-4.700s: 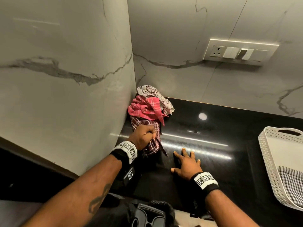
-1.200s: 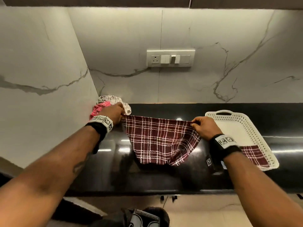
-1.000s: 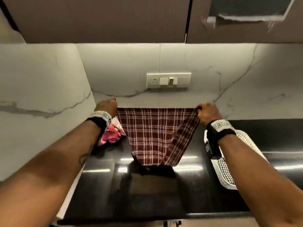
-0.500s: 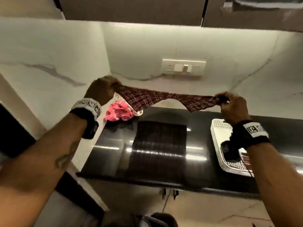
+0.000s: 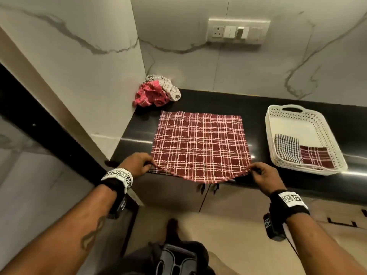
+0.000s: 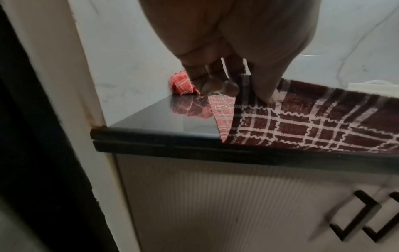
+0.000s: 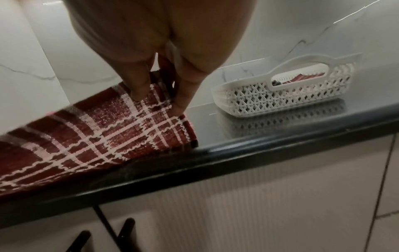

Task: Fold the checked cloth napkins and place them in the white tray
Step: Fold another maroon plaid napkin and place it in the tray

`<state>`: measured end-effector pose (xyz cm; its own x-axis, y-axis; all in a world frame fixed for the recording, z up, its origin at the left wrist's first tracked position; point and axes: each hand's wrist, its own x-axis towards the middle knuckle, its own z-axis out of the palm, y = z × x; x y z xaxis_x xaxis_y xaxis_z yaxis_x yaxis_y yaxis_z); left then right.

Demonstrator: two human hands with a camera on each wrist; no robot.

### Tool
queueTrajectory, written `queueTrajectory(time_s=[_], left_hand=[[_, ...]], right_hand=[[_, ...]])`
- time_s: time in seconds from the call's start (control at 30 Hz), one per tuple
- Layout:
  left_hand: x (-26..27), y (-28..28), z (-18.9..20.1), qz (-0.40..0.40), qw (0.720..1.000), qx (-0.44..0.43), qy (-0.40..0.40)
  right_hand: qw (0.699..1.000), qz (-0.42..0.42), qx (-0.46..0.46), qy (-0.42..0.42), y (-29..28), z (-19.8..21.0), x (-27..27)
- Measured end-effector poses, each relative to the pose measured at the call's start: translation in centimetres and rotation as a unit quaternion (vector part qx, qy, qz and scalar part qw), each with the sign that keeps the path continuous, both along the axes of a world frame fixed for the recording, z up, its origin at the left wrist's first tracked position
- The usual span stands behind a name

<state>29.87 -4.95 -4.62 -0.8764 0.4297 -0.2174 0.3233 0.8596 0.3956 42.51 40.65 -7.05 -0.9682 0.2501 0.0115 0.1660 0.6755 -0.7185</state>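
A maroon checked napkin lies spread flat on the black counter, its near edge hanging slightly over the front. My left hand pinches the near left corner. My right hand pinches the near right corner. The white tray stands to the right and holds two folded napkins, one black-and-white and one maroon. A pink napkin and a white checked napkin lie crumpled in the back left corner.
A marble wall closes off the counter's left end. A switch plate sits on the back wall. Cabinet doors with black handles are below the counter edge. Bare counter shows between the spread napkin and the tray.
The maroon napkin, held stretched in the air by both hands, has come down and now lies flat on the counter. Both hands moved toward the front edge, still holding its corners.
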Motion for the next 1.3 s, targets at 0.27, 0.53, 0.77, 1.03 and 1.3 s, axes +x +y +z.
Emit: queueTrajectory(time_s=[0.27,0.53,0.77,1.03,1.3], left_hand=[[1.8,-0.9,0.2,0.047,0.997,-0.005,-0.066],[-0.1,-3.1,3.2,0.060,0.986,0.086,-0.132],[-9.6,-0.1,1.5,0.131,0.973,0.190,-0.025],[-19.6,4.8,-3.9,0.195,0.967,0.164,-0.002],[-21.4,6.2,-6.7,0.192,0.974,0.115,0.031]], right_hand=[[0.999,0.011,-0.041,-0.033,-0.7,-0.2,3.8],[0.980,-0.018,-0.197,-0.021,0.6,3.6,3.0],[0.987,-0.104,-0.121,-0.013,2.3,2.9,-7.3],[0.981,-0.183,-0.015,-0.070,4.0,-1.4,-17.8],[0.967,-0.221,0.028,-0.121,4.4,-4.0,-19.7]])
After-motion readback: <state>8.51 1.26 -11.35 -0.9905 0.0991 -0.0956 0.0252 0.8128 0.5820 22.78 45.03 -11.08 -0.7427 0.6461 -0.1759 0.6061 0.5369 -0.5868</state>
